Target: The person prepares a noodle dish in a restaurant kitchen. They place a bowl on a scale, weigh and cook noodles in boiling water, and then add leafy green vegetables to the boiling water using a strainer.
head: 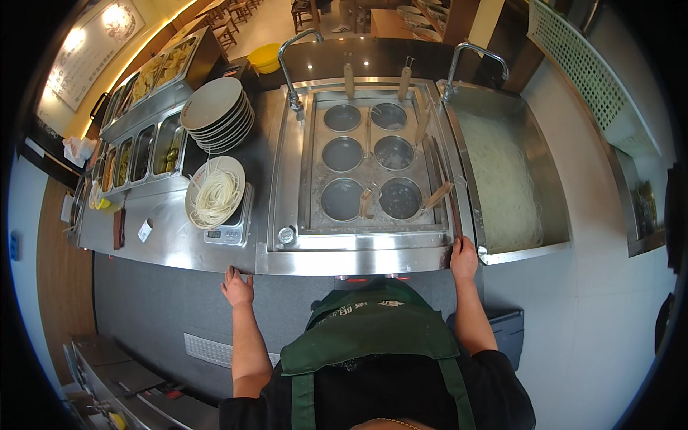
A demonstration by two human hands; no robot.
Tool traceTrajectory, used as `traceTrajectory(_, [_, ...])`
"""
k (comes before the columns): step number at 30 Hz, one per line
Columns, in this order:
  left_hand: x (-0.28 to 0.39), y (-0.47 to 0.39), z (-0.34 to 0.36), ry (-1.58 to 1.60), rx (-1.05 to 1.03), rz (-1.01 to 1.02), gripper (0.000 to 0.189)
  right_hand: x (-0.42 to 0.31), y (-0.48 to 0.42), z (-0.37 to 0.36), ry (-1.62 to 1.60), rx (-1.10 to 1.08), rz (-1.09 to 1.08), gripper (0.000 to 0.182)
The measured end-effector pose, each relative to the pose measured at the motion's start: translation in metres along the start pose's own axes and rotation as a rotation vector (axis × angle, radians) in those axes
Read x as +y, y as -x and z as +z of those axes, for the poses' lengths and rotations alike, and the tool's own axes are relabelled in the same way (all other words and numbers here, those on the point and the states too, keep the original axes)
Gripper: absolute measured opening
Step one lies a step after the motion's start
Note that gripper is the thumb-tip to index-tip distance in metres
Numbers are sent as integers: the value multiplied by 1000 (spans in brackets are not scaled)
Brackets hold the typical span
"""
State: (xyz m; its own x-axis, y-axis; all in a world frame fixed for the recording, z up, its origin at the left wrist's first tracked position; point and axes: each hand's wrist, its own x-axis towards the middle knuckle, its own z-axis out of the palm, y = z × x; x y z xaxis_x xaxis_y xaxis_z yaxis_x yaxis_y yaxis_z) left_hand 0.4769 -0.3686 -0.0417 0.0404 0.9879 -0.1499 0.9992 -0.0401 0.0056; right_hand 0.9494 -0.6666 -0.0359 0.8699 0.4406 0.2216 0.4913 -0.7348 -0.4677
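My left hand (238,287) rests on the front edge of the steel counter (166,242), fingers apart and nothing held. Near it, a bowl of white noodles (216,198) stands on a digital kitchen scale (231,234). My right hand (464,259) has its fingers around the near end of long, thin sticks (456,215), perhaps chopsticks, at the boiler's right front corner. Between the hands is a noodle boiler (360,239) with several round strainer baskets in cloudy water; some wooden handles (439,195) lean outward. A steel sink (553,215) right of the boiler holds pale noodles (502,183) in water.
Stacked bowls (212,105) stand behind the scale, beside steel pans of toppings (169,145). Two curved taps (290,70) rise at the back, near yellow bowls (264,58). A green-white plastic basket (586,70) is at upper right. A dark bin (508,333) stands below right.
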Motion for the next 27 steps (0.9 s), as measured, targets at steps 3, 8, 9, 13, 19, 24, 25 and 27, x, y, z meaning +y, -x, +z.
traceTrajectory(3, [2,1,-2,6,-2,-1,53,0,1,-1,10,11,1,24])
traceTrajectory(8, [-1,1,-1,-1,6,4,54,-1,0,0,20,-7,5,24])
traceTrajectory(9, [0,1,-1,-2,3,5,54,-1,0,1,21,-2,1,24])
traceTrajectory(13, [4,2,-5,-1,-7,3,54,-1,0,-1,22,18,-2,24])
traceTrajectory(19, [-2,0,1,-5,20,12,53,-2,0,-1,26,5,1,24])
traceTrajectory(24, [2,2,-2,-8,31,15,51,0,0,0,25,9,-4,24])
traceTrajectory(25, [1,2,-2,-10,34,15,50,-2,0,-1,23,7,-4,24])
traceTrajectory(27, [1,3,-2,-13,33,15,50,-6,-1,-4,0,-7,12,25])
